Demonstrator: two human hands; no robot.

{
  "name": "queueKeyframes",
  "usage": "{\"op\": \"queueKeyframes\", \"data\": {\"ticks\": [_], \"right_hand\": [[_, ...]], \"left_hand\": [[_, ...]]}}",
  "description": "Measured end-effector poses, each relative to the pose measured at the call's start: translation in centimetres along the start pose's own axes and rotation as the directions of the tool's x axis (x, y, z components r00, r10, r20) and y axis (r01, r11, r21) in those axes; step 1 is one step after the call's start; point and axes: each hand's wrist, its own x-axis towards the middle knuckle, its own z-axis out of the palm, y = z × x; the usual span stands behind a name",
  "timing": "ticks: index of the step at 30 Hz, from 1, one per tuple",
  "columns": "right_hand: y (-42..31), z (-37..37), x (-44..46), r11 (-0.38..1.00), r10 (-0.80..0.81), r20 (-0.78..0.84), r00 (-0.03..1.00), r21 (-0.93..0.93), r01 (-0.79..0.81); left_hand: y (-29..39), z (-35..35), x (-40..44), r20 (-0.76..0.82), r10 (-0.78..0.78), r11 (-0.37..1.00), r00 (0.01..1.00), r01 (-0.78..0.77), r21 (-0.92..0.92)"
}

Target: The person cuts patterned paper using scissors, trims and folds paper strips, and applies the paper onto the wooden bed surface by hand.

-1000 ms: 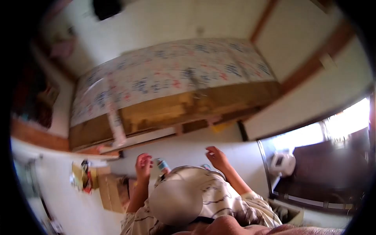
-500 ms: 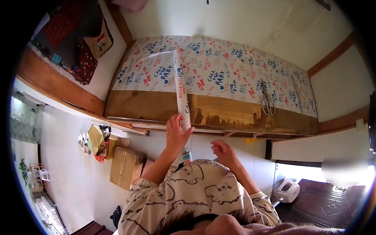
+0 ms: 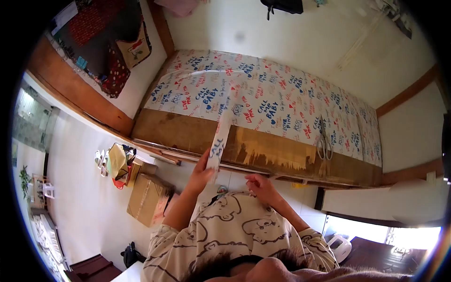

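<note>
My left hand (image 3: 201, 173) is closed on the near end of a long, narrow roll of printed adhesive covering (image 3: 220, 136), which slants back across the wooden ledge. The same white sheet with red and blue lettering (image 3: 202, 96) lies over the rear of the ledge. My right hand (image 3: 263, 189) is in front of my belly, fingers curled together, with nothing visible in them. A pair of scissors (image 3: 324, 146) rests to the right, across the sheet's front edge and the bare brown wood (image 3: 164, 126).
A cardboard box (image 3: 146, 199) stands on the floor at left, with bags (image 3: 120, 162) and shoes (image 3: 99, 160) behind it. White walls and wooden posts frame the ledge. A dark brown table (image 3: 385, 254) and a white appliance (image 3: 339, 246) are at lower right.
The view has tilted, so the ledge sits lower. My left hand has shifted its grip on the roll's near end, which now leans left. My right hand has moved slightly left and down.
</note>
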Motion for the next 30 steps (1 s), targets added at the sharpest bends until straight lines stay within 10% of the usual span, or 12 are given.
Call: {"op": "queueKeyframes", "data": {"ticks": [8, 14, 16, 24, 30], "right_hand": [[0.3, -2.2, 1.4, 0.999, 0.029, 0.123, 0.992, 0.021, -0.032], [-4.5, -0.9, 5.1, 0.896, -0.291, 0.066, 0.954, -0.331, 0.297], [-5.4, 0.3, 6.3, 0.674, -0.559, 0.113, 0.822, -0.516, 0.529], [-5.3, 2.2, 7.6, 0.504, -0.556, 0.244, 0.795, -0.661, 0.555], [-5.3, 2.4, 7.7, 0.507, -0.527, 0.237, 0.816, -0.683, 0.525]], "left_hand": [[-2.5, -0.9, -7.1, 0.008, -0.073, 0.994, 0.997, 0.073, -0.084], [-2.5, 0.4, -7.6, 0.056, -0.073, 0.994, 0.996, 0.067, 0.091], [-3.3, 0.1, -7.8, 0.046, -0.037, 0.990, 0.998, 0.030, 0.137], [-4.7, -0.9, -5.3, -0.068, 0.000, 0.992, 0.998, 0.009, 0.124], [-1.8, 0.7, 0.2, -0.326, -0.242, 0.861, 0.914, 0.357, 0.362]]}}
